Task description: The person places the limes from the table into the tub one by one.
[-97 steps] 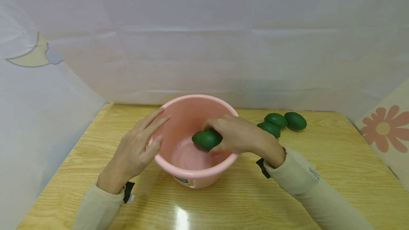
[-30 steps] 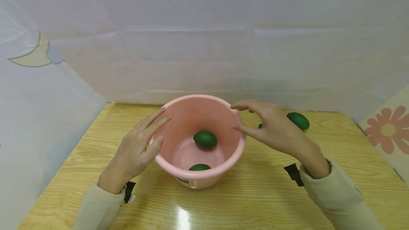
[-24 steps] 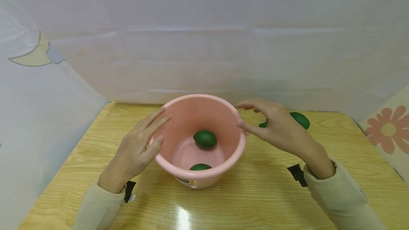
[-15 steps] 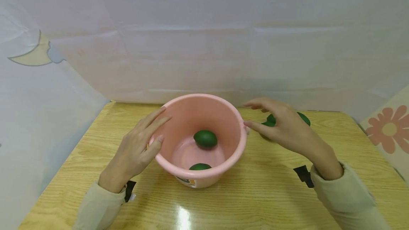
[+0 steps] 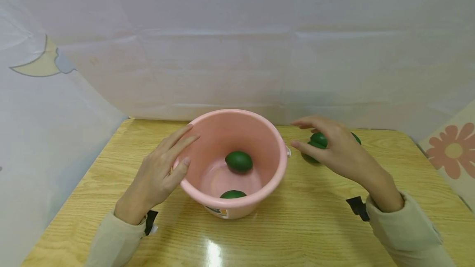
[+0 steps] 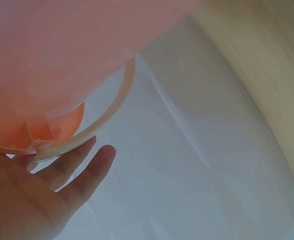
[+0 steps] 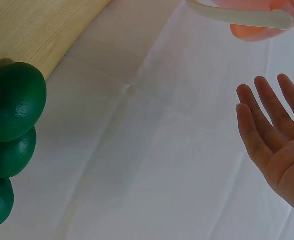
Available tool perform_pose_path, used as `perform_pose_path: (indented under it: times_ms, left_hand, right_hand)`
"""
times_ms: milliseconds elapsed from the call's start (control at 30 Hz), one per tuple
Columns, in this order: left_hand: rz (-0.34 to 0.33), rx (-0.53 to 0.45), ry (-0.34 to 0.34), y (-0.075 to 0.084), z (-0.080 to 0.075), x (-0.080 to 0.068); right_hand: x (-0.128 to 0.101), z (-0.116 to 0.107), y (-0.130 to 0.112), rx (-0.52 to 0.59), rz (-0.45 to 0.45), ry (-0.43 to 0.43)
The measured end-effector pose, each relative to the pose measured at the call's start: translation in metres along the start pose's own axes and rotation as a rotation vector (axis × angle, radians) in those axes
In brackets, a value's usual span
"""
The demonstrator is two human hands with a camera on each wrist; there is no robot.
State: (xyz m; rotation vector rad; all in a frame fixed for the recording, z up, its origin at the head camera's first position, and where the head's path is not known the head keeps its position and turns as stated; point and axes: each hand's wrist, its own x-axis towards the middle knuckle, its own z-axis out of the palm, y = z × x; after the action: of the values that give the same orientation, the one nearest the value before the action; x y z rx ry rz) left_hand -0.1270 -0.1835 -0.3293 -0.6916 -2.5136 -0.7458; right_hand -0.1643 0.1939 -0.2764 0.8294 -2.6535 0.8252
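A pink bucket (image 5: 272, 151) stands mid-table with two dark green oval fruits inside, one near the middle (image 5: 238, 161) and one by the near wall (image 5: 232, 194). My left hand (image 5: 182, 149) rests flat against the bucket's left rim, fingers straight. My right hand (image 5: 302, 134) hovers right of the bucket with its fingers spread over three green fruits on the table and holds nothing; one fruit (image 5: 318, 139) shows between its thumb and fingers. The right wrist view shows those fruits (image 7: 14, 100) in a row and my empty palm (image 7: 276, 145). The left wrist view shows the bucket's wall (image 6: 62, 50).
The wooden table (image 5: 297, 226) is closed in by white sheets at the back and left. A flower-print panel (image 5: 450, 151) stands at the right edge. The bucket's white handle (image 6: 112, 110) hangs down its side.
My right hand has let a fruit go into the bucket, then moved right from the rim to above the fruits on the table. My left hand and the bucket have stayed put.
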Motion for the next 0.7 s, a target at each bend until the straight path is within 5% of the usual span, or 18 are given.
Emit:
perform_pose_path:
  times_ms: [233, 700]
  left_hand:
    - [0.002, 0.003, 0.001, -0.001, 0.000, 0.000]
    - [0.005, -0.001, 0.006, 0.000, 0.000, 0.000]
  right_hand:
    - [-0.004, 0.001, 0.007, 0.017, 0.058, -0.020]
    - [-0.011, 0.007, 0.023, -0.034, 0.022, -0.007]
